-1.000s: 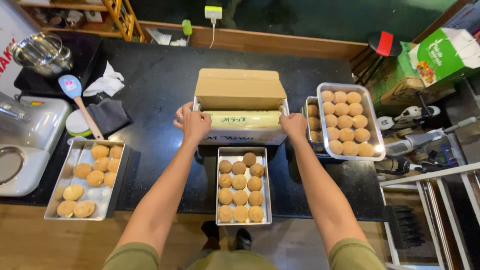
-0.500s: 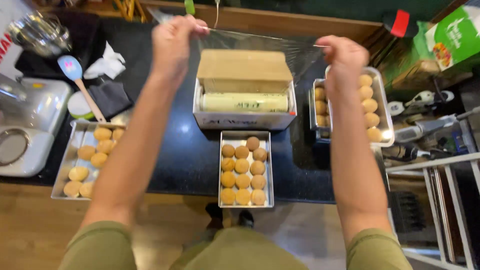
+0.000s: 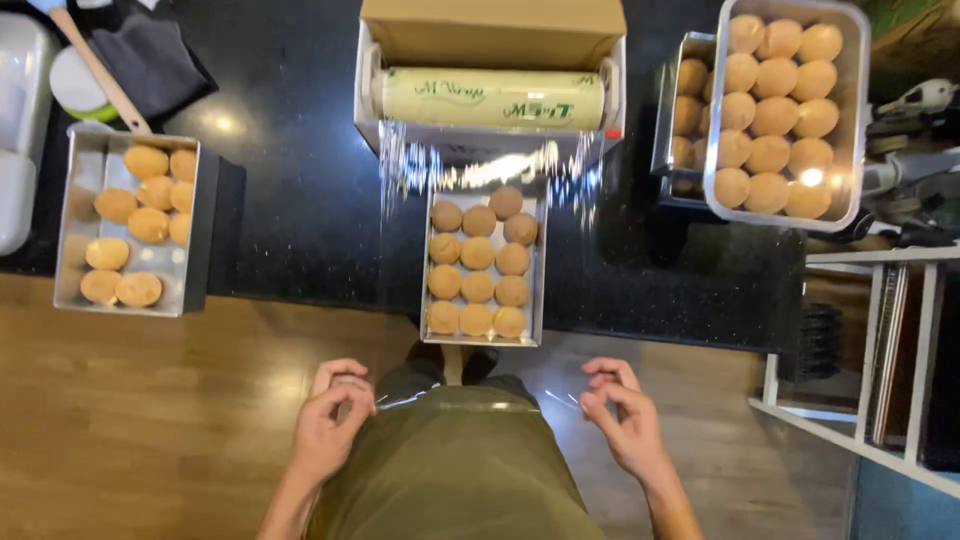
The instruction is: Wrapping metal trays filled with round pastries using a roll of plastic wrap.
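Both hands [image 3: 330,425] [image 3: 620,420] pinching cling film [image 3: 480,300] over middle tray [image 3: 484,338] of dough balls [image 3: 478,253].

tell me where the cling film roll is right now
In the head view, the cling film roll lies in its open cardboard box, top centre, just beyond the middle tray.

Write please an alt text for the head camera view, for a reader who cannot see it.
Two hands, left hand and right hand, pinch a clear plastic film pulled from a roll in a cardboard box, stretched over a metal tray of round dough balls on a black counter.
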